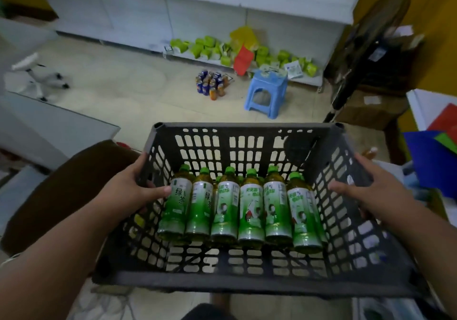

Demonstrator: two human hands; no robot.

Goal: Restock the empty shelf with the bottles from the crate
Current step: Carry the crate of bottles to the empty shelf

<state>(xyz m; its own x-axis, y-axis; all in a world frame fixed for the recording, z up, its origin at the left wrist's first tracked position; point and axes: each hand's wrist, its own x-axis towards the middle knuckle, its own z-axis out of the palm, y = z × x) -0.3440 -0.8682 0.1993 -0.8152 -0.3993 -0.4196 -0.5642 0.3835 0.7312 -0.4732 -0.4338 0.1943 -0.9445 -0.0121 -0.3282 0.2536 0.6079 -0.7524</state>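
Crate carried toward the shelf

Left hand point(128, 191) and right hand point(366, 193) each grip a side wall of the crate point(247, 280); bottles point(249, 208) lie inside between them, caps toward 12 o'clock, where the shelf point(173, 10) stands well apart.

Six bottles point(237, 206) lie side by side in a row in the crate point(247, 280), with the left hand point(133, 191) on its left wall and the right hand point(366, 191) on its right wall. Beyond the crate, on the floor point(123, 92), a stool point(268, 92) stands just right of a cluster of cans point(212, 84). The shelf point(188, 10) runs behind both.
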